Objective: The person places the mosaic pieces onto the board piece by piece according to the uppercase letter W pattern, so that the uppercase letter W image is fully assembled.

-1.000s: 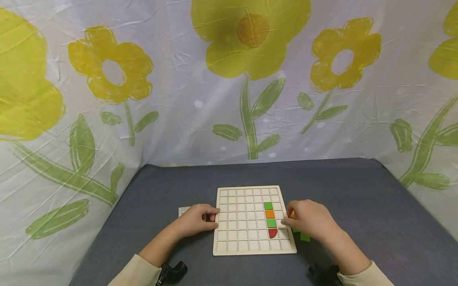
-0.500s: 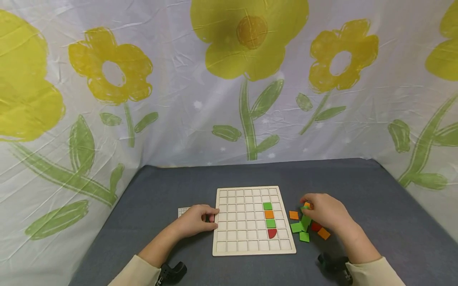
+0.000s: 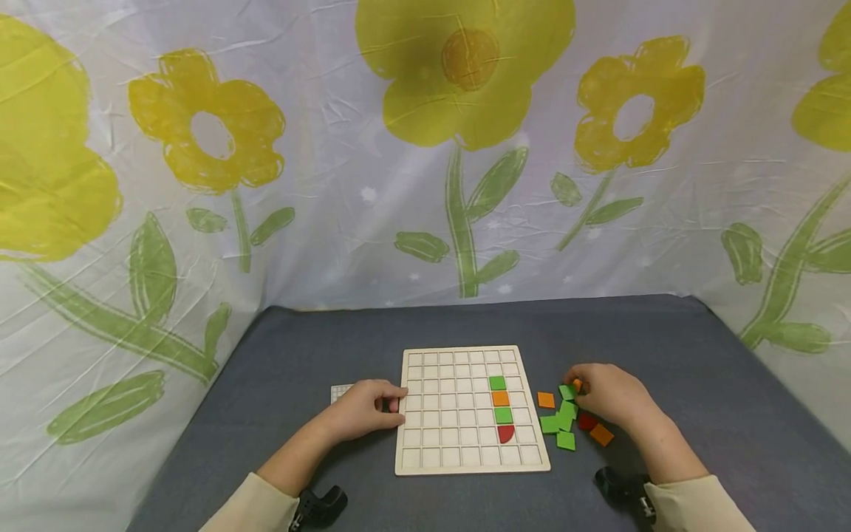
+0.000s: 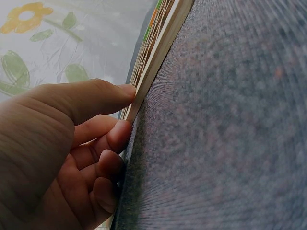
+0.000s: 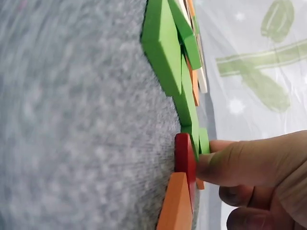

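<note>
The wooden grid board (image 3: 459, 459) lies flat; one column bears a green, an orange and a green square and a red quarter-round piece (image 3: 506, 434). My left hand (image 3: 364, 411) grips its left edge, and in the left wrist view the thumb of that hand (image 4: 62, 139) lies on the rim (image 4: 160, 57), fingertips against the side. Right of the board, my right hand (image 3: 614, 395) pinches a small orange tile (image 3: 578, 385) at the back of the loose pile. The right wrist view has the thumb of that hand (image 5: 254, 167) beside a red piece (image 5: 184, 152), the pinched tile mostly hidden.
Several green tiles (image 3: 566, 441), an orange tile (image 3: 546, 400) near the board, another orange tile (image 3: 601, 434) and a red piece lie on the dark cloth (image 3: 465, 510). A small gridded card (image 3: 340, 391) is partly behind my left hand. Flowered fabric (image 3: 319, 222) hangs behind.
My right hand has left the board's right edge for the loose tiles, then shifted slightly right with the orange tile, uncovering more green ones. My left hand and the board have hardly moved.
</note>
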`<state>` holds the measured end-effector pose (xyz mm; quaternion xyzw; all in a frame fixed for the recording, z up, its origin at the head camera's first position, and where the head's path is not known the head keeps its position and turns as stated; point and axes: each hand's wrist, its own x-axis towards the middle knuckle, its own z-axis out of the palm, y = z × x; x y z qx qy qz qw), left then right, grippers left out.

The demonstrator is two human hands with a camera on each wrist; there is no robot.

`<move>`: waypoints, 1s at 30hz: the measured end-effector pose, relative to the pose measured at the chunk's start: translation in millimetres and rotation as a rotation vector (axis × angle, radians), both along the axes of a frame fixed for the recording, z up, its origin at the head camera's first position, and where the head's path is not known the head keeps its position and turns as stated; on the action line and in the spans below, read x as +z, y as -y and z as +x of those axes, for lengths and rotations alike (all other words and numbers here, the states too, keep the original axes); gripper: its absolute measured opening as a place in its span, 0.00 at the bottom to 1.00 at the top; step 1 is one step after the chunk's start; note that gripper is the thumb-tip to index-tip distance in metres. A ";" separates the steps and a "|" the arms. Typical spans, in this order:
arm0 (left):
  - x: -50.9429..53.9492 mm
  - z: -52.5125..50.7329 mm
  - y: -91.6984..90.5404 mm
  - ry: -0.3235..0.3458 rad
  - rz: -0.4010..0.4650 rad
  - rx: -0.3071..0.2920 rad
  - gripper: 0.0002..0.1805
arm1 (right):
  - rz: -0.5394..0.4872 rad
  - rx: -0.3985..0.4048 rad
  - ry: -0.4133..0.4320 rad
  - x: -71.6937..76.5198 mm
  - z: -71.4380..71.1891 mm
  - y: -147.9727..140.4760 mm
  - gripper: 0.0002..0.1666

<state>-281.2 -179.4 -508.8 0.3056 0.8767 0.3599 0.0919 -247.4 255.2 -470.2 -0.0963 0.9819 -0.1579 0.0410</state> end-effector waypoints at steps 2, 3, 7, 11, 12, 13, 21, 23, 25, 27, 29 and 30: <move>0.7 0.0 0.1 0.004 0.002 0.000 0.24 | -0.003 0.005 -0.009 -1.1 -0.5 -0.8 0.17; 1.0 0.1 0.2 0.005 0.002 0.000 0.25 | -0.005 0.007 -0.011 -1.4 -0.8 -1.1 0.17; 2.1 1.0 0.2 0.013 0.004 0.003 0.25 | 0.000 0.008 -0.011 -1.7 -2.3 -1.9 0.16; 2.0 1.2 -0.4 0.018 0.001 0.003 0.25 | 0.014 0.006 -0.013 -0.9 -3.2 -2.5 0.16; 1.9 1.2 -0.6 0.018 0.000 0.003 0.25 | 0.016 0.006 -0.015 -0.4 -3.0 -2.5 0.16; 1.7 1.2 -0.6 0.018 0.000 0.002 0.25 | 0.015 0.009 -0.019 0.4 -2.6 -2.3 0.15; 2.0 1.9 -0.6 0.017 0.001 -0.001 0.25 | -0.014 0.038 -0.099 14.6 4.8 12.0 0.16; 2.1 2.0 -0.7 0.016 0.000 0.000 0.26 | -0.026 0.039 -0.110 18.0 7.8 19.1 0.16; 2.1 2.1 -0.9 0.012 -0.003 0.003 0.26 | -0.047 0.046 -0.125 20.4 10.8 26.6 0.16; 2.1 2.3 -1.1 0.005 -0.007 0.006 0.26 | -0.065 0.064 -0.143 21.6 13.8 34.4 0.16; 2.0 2.4 -1.4 0.000 -0.008 0.007 0.26 | -0.084 0.082 -0.162 22.0 16.9 42.1 0.15; 2.1 2.4 -1.6 -0.002 -0.008 0.007 0.26 | -0.092 0.093 -0.171 21.9 17.9 45.6 0.15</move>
